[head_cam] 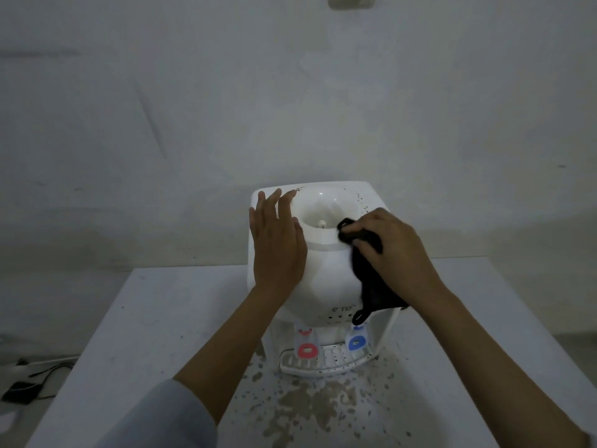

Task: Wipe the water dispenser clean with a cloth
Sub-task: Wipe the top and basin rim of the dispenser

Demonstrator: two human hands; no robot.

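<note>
Both hands are on the top of the white plastic tabletop water dispenser (326, 273), which stands on a pale, dusty table (155, 324) against a bare whitish wall (290, 92). The person's right hand (392, 250) is closed around a black cloth (371, 279), its bunched upper end pressed against the right rim of the round bottle well (326, 211) in the dispenser's top, while the rest of the cloth hangs down over the rounded front shoulder to just above the blue tap. That right forearm comes in from the lower right, bare, with the wrist bent so the knuckles face up. The left hand (277, 240) lies flat and open, fingers together and stretched toward the wall, palm resting on the left side of the top and holding nothing; its forearm rises from the lower left out of a light grey sleeve (168, 418). On the front panel a small dark logo shows beside the cloth's hanging end, too blurred to read. Below it sit a red tap lever (307, 349) on the left and a blue tap lever (356, 342) on the right, above a white slotted drip tray (323, 363). Brownish splashes and specks (310, 405) cover the table in front of the tray, and dark specks dot the dispenser's top right corner. A dark cable (48, 371) lies on the floor at far left.
</note>
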